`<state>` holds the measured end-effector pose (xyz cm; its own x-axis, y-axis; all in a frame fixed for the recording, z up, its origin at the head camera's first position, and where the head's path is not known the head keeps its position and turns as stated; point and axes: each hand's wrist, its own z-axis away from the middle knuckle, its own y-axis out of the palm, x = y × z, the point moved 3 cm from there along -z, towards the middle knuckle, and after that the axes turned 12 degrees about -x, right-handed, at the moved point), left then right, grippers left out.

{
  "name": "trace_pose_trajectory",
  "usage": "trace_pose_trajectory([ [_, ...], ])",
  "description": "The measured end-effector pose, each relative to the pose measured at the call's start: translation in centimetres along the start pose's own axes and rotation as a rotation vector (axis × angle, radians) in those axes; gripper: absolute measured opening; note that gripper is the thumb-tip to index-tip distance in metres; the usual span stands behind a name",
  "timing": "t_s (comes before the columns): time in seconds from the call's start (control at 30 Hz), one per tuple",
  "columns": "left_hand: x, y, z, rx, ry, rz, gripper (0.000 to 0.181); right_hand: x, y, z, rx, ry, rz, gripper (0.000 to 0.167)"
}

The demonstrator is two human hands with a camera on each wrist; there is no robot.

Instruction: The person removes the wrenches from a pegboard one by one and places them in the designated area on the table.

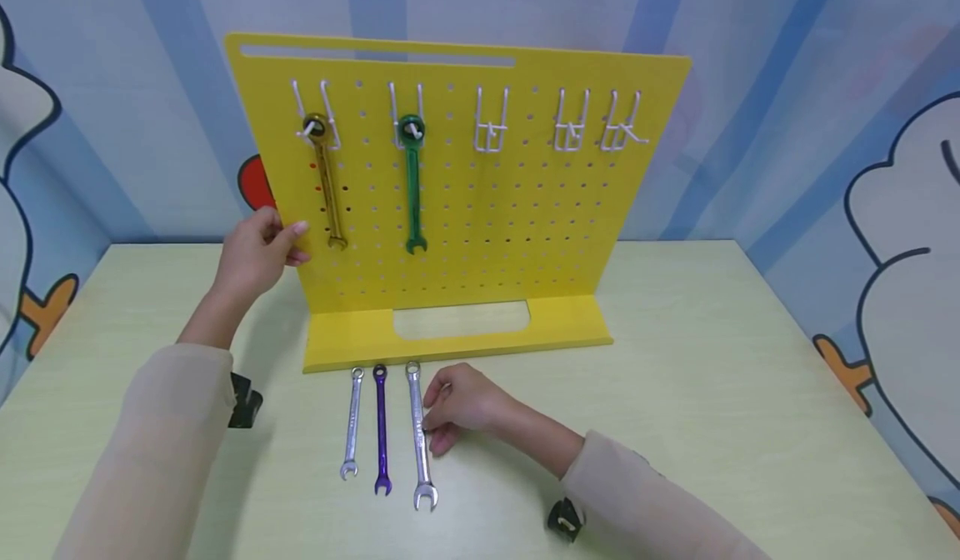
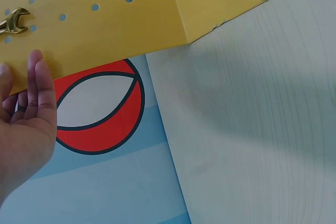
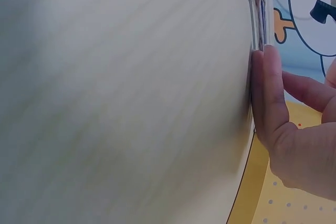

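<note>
The left hand (image 1: 258, 252) grips the left edge of the yellow pegboard (image 1: 465, 268), and the left wrist view shows the same hand (image 2: 29, 114) at the board's edge. On the table, the right hand (image 1: 468, 402) touches the right side of the large silver wrench (image 1: 419, 443) with its fingertips. Close up, this hand (image 3: 299, 124) has fairly straight fingers against the silver wrench (image 3: 258, 11). A purple wrench (image 1: 382, 435) and a smaller silver wrench (image 1: 352, 427) lie to its left. A gold wrench (image 1: 327, 185) and a green wrench (image 1: 413, 185) hang from hooks.
Three white hooks, among them the middle one (image 1: 491, 131), carry no wrench on the board's right part. The board's base (image 1: 352, 339) stands on the pale table (image 1: 697, 377) just behind the lying wrenches. A printed curtain (image 1: 480, 2) hangs behind.
</note>
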<state>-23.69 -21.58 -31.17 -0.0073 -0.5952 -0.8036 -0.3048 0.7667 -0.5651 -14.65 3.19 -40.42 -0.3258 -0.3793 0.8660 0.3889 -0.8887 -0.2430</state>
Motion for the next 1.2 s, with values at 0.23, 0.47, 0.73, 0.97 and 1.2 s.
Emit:
trace_pose_trajectory([
  [0.23,0.2,0.1,-0.2,-0.007,-0.003,-0.003,0.035,0.3,-0.5,-0.2,0.001,-0.028,0.056,0.016],
  [0.47,0.4,0.2,-0.2,-0.019,0.013,0.014,0.036,0.7,-1.5,-0.8,0.02,-0.063,0.083,0.018],
  [0.73,1.0,0.3,-0.6,-0.027,-0.001,0.035,0.038,1.1,-2.7,-1.6,0.027,-0.136,0.071,0.021],
  [0.97,0.2,0.1,-0.1,-0.021,0.019,0.0,0.034,1.7,-3.4,-2.3,-0.003,-0.172,0.078,0.025],
  [1.2,0.3,0.1,-0.1,-0.02,0.018,0.004,0.035,2.2,-4.1,-2.8,-0.01,-0.177,0.077,0.031],
])
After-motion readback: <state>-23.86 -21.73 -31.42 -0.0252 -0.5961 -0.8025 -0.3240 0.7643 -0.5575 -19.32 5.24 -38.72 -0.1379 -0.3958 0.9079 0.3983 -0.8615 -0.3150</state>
